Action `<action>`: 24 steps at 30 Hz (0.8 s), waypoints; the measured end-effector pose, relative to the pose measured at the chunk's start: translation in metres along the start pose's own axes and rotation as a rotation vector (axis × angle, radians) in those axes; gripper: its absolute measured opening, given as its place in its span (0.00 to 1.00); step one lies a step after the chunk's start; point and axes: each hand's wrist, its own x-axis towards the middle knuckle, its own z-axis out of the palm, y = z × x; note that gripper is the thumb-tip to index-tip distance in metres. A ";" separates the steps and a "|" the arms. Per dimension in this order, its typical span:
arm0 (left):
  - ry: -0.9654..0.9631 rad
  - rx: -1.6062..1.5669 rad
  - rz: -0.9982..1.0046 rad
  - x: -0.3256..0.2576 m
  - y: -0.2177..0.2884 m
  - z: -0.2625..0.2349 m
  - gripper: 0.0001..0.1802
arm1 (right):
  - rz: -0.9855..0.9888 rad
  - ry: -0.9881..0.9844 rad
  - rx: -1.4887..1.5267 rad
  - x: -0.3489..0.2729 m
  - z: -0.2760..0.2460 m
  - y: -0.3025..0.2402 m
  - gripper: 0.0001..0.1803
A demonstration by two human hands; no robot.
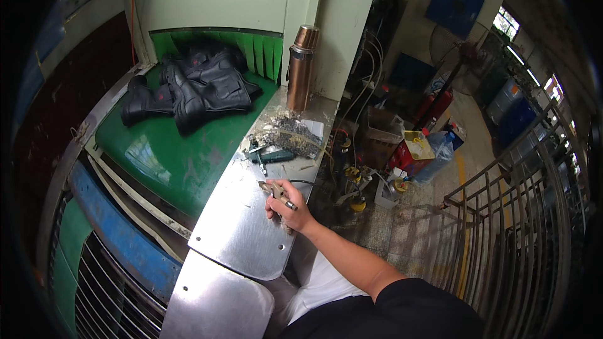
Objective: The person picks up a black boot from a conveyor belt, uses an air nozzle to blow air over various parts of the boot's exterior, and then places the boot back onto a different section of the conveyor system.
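Observation:
My right hand (286, 206) is closed around a slim metal hand tool (276, 192), brownish with a dark rear end; its exact kind is hard to make out. Its tip points up and left, just over the silvery metal worktop (232, 213). A short dark cord or hose shows beside the fingers. Beyond the hand lie dark green-handled hand tools (276, 156), next to a heap of grey scraps (289, 137). My left hand is out of view.
Several black boots (210, 91) lie on the green conveyor belt (151, 157) at left. A copper-coloured thermos (300, 72) stands at the worktop's far end. To the right are bottles, a red container (411, 150), a pedestal fan (465, 53) and metal racks (502, 213).

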 end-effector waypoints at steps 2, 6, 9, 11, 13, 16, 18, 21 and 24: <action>-0.075 -0.012 0.023 0.004 0.036 0.017 0.38 | 0.008 0.003 0.025 -0.002 -0.001 -0.002 0.24; -0.155 -0.001 0.030 0.007 0.057 0.033 0.32 | 0.002 -0.021 0.024 -0.004 -0.003 0.000 0.23; -0.179 0.033 0.024 0.011 0.043 0.035 0.28 | -0.004 -0.037 0.045 -0.004 -0.006 -0.001 0.22; -0.191 0.071 0.014 0.014 0.025 0.032 0.25 | -0.040 -0.017 0.059 -0.003 -0.008 -0.001 0.22; -0.205 0.125 0.000 0.019 0.001 0.021 0.23 | -0.011 -0.006 0.075 -0.003 -0.008 -0.001 0.21; -0.234 0.219 -0.038 0.019 -0.061 0.005 0.20 | -0.039 -0.024 0.010 0.001 -0.007 -0.004 0.21; -0.280 0.317 -0.050 0.010 -0.116 -0.024 0.19 | -0.016 -0.069 0.051 0.003 -0.002 0.004 0.23; -0.276 0.291 0.060 -0.011 -0.203 -0.092 0.17 | -0.008 -0.107 0.059 0.008 0.006 0.017 0.26; 0.158 0.081 0.258 -0.090 -0.118 -0.096 0.18 | 0.009 0.000 0.052 0.004 -0.006 -0.002 0.24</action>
